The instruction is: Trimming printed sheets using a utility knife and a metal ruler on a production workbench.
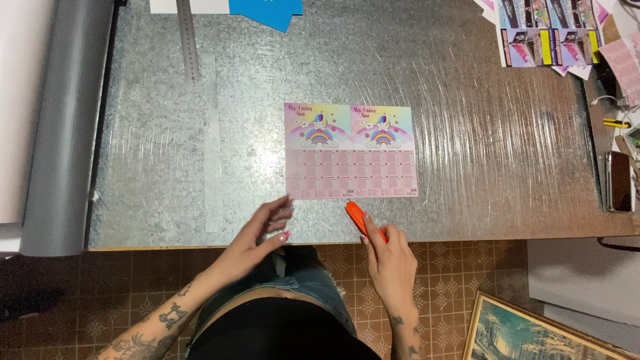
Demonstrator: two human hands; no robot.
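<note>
Sheet [351, 151] of two printed calendar cards, pink with rainbow and unicorn art, flat mid-bench [467, 133] on galvanized metal top. Right hand [389, 257] just below sheet's bottom edge, grip closed around orange utility knife [362, 220], tip pointing toward sheet, close to its lower edge. Left hand [263, 233] below sheet's lower left corner, grip loose and wide, holding nothing, fingertips near corner. Steel ruler [189, 43] far upper left of sheet. Phone [619, 181] far right of sheet.
</note>
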